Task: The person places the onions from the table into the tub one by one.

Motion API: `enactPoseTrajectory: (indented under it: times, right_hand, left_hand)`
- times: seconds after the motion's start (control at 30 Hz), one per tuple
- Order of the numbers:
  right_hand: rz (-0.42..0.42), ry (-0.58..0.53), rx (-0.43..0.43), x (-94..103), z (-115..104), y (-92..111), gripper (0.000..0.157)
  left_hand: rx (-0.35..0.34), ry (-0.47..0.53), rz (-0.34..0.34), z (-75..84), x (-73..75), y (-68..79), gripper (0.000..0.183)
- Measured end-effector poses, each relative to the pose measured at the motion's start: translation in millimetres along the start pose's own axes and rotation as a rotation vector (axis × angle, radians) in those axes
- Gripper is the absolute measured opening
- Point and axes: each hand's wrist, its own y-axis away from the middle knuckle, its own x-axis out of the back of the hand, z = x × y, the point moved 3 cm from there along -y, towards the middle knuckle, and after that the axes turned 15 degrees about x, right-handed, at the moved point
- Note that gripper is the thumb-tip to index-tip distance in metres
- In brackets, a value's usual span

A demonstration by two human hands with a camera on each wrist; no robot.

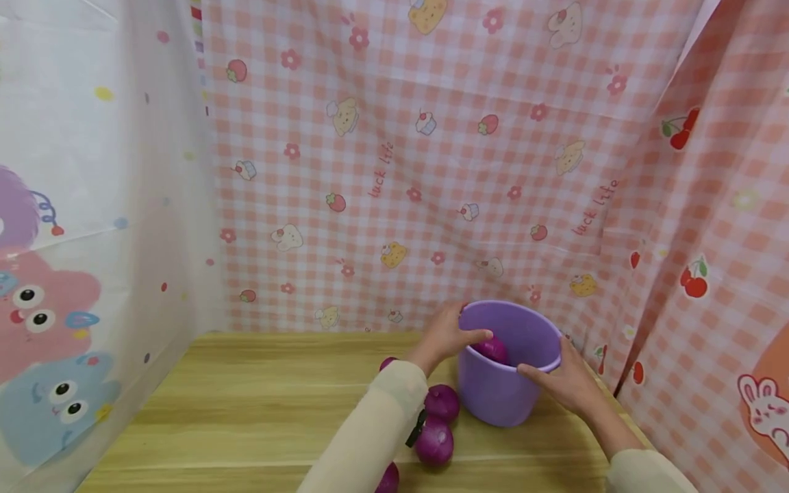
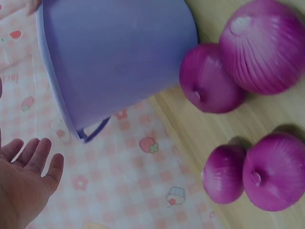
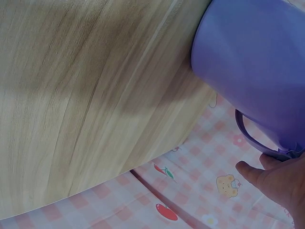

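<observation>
Person is working at a purple bucket [image 1: 498, 394], which is occupying the back right of the table [image 1: 246, 411], upright or nearly so; base contact isn't showing clearly. Progress is looking partial: one inner onion [image 1: 492, 350] is lying inside near the left rim, while four loose onions [image 1: 434, 444] are sitting on the table to the bucket's left and front. Bucket bottom is hiding behind its wall, so the inside count is staying uncertain. Handling is probably unfinished, since the right grip [image 1: 570, 380] is grasping the bucket by its rim, thumb lying at the edge, fingers lying along the outer side by the handle [image 3: 243, 131]. The left grip [image 1: 445, 335] is looking released, holding nothing: thumb is pointing over the mouth, fingers are lying loosely apart beside the rim; can't tell whether it's touching. Bucket is looking smooth, plain and opaque, widening toward the top. Loose onions are showing glossy magenta-purple skins, fine lengthwise lines, pale end spots and varying sizes; in the head view one is running off the bottom edge, another is hiding partly behind the left sleeve [image 1: 370, 431].
</observation>
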Motion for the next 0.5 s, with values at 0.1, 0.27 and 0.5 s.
enactPoseTrajectory:
  times: [0.1,0.27,0.5]
  right_hand:
    - [0.009,-0.008,0.003,1.0,0,0,0.096]
    - [0.013,-0.013,0.002,1.2,-1,0,0.095]
    - [0.003,0.008,-0.012,1.7,-1,0,0.097]
  left_hand:
    - [0.011,0.029,-0.003,-4.4,3.9,-1.1,0.056]
    - [0.052,0.015,0.007,-15.2,13.7,-1.3,0.066]
    - [0.081,-0.04,0.029,-26.7,30.8,1.7,0.079]
